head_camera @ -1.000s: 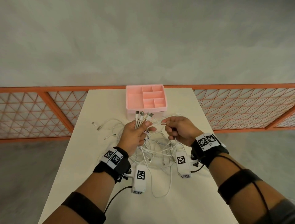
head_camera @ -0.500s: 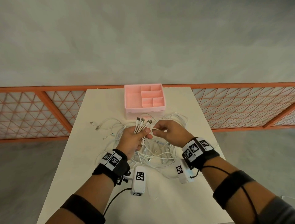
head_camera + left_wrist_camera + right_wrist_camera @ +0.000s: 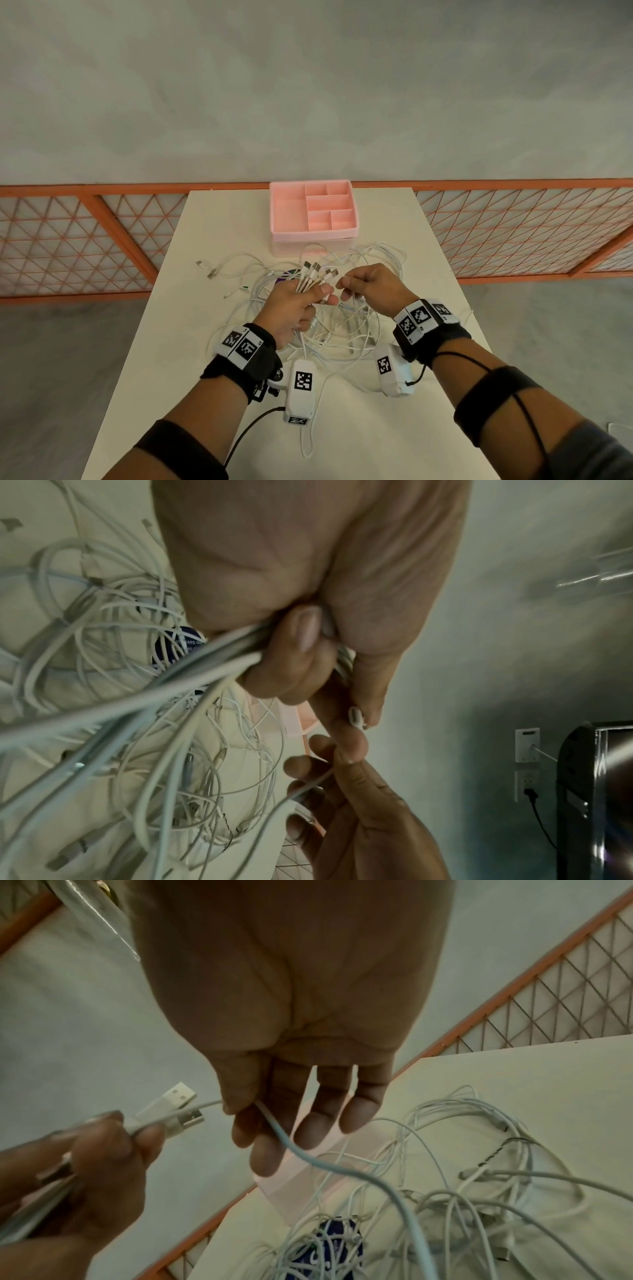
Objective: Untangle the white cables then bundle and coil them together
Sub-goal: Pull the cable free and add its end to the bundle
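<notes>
A tangle of white cables (image 3: 346, 329) lies on the white table (image 3: 404, 226) under both hands. My left hand (image 3: 298, 301) grips a bunch of several cables just below their USB plugs (image 3: 317, 269), which fan upward; in the left wrist view the curled fingers (image 3: 291, 653) clamp the strands (image 3: 143, 696). My right hand (image 3: 370, 286) is right beside it and pinches one white cable (image 3: 308, 1156) between thumb and forefinger, close to the left hand's plugs (image 3: 178, 1096). That cable trails down into the pile (image 3: 462, 1204).
A pink divided organiser tray (image 3: 313, 233) stands at the table's far middle, just behind the cables. Loose cable ends (image 3: 212, 272) lie to the left. A dark blue round sticker (image 3: 329, 1250) shows under the tangle. Orange lattice railing (image 3: 513, 233) runs behind the table.
My right hand moved left and up with its cable until it met the left hand at the bunch of plugs. The left hand kept its grip and barely shifted.
</notes>
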`<state>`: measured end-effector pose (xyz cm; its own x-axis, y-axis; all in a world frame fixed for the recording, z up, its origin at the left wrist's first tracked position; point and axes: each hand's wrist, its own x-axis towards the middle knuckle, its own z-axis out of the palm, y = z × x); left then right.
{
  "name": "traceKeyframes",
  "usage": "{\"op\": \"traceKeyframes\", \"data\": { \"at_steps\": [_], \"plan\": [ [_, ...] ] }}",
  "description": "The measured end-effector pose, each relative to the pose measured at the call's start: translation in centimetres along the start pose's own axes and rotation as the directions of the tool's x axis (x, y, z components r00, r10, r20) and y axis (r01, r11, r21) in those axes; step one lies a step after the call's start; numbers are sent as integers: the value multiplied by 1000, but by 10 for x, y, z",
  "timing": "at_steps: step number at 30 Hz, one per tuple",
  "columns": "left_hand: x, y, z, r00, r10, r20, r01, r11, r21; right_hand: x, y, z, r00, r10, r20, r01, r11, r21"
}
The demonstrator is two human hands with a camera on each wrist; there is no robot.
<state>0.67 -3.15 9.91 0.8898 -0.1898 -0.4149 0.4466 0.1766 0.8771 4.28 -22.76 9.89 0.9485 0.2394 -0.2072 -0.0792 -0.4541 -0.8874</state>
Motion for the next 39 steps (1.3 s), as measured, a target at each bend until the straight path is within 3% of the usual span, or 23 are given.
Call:
{"op": "traceKeyframes", "data": {
  "at_steps": [4,9,13,18,21,27,30,34,36,37,38,39],
  "plan": [
    [4,-3,0,1000,-5,-11,5,1000,15,-5,2,-3,1000,21,-22,-20,1000,22],
    [8,-10,1,996,43,-78,-39,998,52,-8,5,-9,997,81,-9,-76,962,261],
    [8,-8,2,997,46,-63,-47,999,-14,-10,11,-12,994,93,-54,-69,937,341],
    [9,-3,-2,999,-1,-46,-5,992,-128,-12,20,-14,994,66,-84,-37,951,307],
    [10,-3,-3,998,15,-58,-21,993,-112,-12,23,-15,994,72,-84,-48,966,255],
    [15,-4,-3,973,79,-215,-90,995,-42,-13,22,-27,970,162,-183,-115,963,243],
    [15,-2,-5,969,68,-236,-91,992,-90,-12,38,-51,895,322,-308,-224,923,313],
    [17,3,-10,969,90,-230,-123,984,-131,-16,67,-108,659,591,-465,-290,770,568],
    [17,6,-13,967,93,-236,-137,975,-174,-26,91,-142,592,595,-544,-452,803,387],
    [17,8,-15,966,93,-240,-142,970,-196,-32,102,-158,573,610,-547,-495,790,362],
    [16,9,-16,966,92,-243,-147,965,-217,-41,111,-170,536,604,-590,-606,761,230],
    [16,10,-18,966,92,-244,-151,959,-239,-53,119,-179,470,591,-655,-669,723,173]
  ]
}}
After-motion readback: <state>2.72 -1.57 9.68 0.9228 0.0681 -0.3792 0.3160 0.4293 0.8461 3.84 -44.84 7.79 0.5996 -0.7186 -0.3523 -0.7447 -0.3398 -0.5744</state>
